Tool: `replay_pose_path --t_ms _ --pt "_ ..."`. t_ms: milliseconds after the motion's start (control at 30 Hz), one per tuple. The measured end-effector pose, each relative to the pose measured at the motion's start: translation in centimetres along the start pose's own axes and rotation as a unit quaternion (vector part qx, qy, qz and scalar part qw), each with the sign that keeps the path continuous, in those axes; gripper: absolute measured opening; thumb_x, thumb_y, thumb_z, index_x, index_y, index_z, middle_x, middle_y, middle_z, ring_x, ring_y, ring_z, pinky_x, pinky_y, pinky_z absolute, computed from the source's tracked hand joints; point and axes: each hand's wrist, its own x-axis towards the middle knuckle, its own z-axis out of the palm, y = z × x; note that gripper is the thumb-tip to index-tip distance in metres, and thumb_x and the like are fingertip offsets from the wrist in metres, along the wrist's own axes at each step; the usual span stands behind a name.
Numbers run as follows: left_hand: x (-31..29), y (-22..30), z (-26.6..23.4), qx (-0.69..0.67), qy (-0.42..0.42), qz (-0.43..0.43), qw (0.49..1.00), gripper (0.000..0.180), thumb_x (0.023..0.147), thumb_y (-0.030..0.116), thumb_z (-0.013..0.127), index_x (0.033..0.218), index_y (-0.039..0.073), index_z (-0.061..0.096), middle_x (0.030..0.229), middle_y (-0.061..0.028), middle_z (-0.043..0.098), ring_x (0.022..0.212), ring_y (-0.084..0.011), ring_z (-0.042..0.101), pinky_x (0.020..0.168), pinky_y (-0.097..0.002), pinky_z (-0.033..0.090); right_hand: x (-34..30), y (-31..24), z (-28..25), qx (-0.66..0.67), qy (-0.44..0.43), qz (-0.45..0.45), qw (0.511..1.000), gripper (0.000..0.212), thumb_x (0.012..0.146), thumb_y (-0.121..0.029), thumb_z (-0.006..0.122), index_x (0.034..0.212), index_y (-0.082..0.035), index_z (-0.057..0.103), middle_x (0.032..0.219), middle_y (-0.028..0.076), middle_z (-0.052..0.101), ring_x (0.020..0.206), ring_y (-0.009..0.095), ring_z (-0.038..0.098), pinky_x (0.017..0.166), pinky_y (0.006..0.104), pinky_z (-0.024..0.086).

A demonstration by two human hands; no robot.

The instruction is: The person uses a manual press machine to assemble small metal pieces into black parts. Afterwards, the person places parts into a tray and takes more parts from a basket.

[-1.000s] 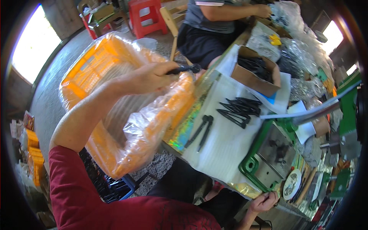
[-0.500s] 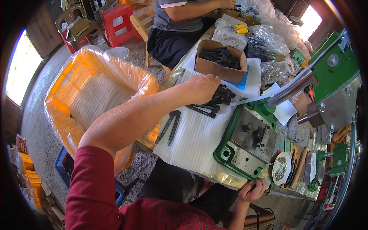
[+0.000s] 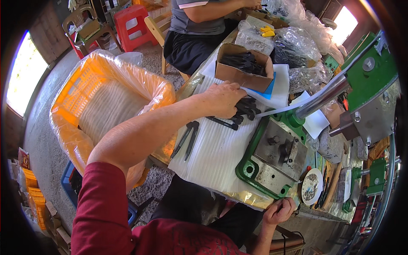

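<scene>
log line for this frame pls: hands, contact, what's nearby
left hand: on pile of black parts, grip unclear | right hand: fist at table edge | nearby: green press, lined orange crate

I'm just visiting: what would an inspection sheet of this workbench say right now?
Surface: white ribbed sheet covers the bench in front of the person.
Job's things: pile of black parts on the sheet; two more black parts lie apart near its left edge.
Clutter: cardboard box of black parts, plastic bags, green press, small dish.
Hands: left hand rests on the pile; right hand closed at the bench's near edge, what it grips cannot be told.
Cables: nothing seen.
Surroundings: orange crate lined with plastic at left; another person seated at the far end; red stool.
</scene>
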Motion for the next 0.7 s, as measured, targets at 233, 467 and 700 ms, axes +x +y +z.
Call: replay_pose_path --t_ms 233,467,700 --pt "-7.6 -5.8 -5.0 -0.074 0.251 0.055 0.963 0.015 0.067 0.014 0.057 0.078 0.004 0.055 0.074 -0.0103 0.055 0.071 -0.0235 0.056 0.062 -0.0333 0.044 -0.1 0.4 0.2 -0.008 -0.003 0.0 1.0 0.012 0.069 0.0 0.044 0.078 0.006 0.048 0.082 0.019 0.049 0.071 0.031 0.048 0.066 0.0376 0.04" --pt "-21.9 -17.9 -7.6 0.06 0.326 -0.263 0.906 0.014 0.067 0.015 0.055 0.072 0.002 0.057 0.063 -0.0129 0.054 0.056 -0.0232 0.054 0.053 -0.0304 0.043 2.6 -3.5 -0.3 -0.044 0.028 -0.056 0.997 0.018 0.079 -0.013 0.046 0.071 0.003 0.049 0.07 0.018 0.05 0.064 0.033 0.048 0.061 0.0403 0.04" --pt "-37.2 -27.8 -6.7 0.087 -0.122 -0.439 0.886 0.012 0.064 0.016 0.053 0.067 0.005 0.058 0.069 -0.0123 0.057 0.068 -0.0258 0.056 0.061 -0.035 0.042 2.7 -3.8 0.6 -0.073 0.033 -0.066 0.995 0.017 0.079 -0.011 0.045 0.069 0.003 0.049 0.069 0.017 0.05 0.064 0.033 0.048 0.059 0.0414 0.039"
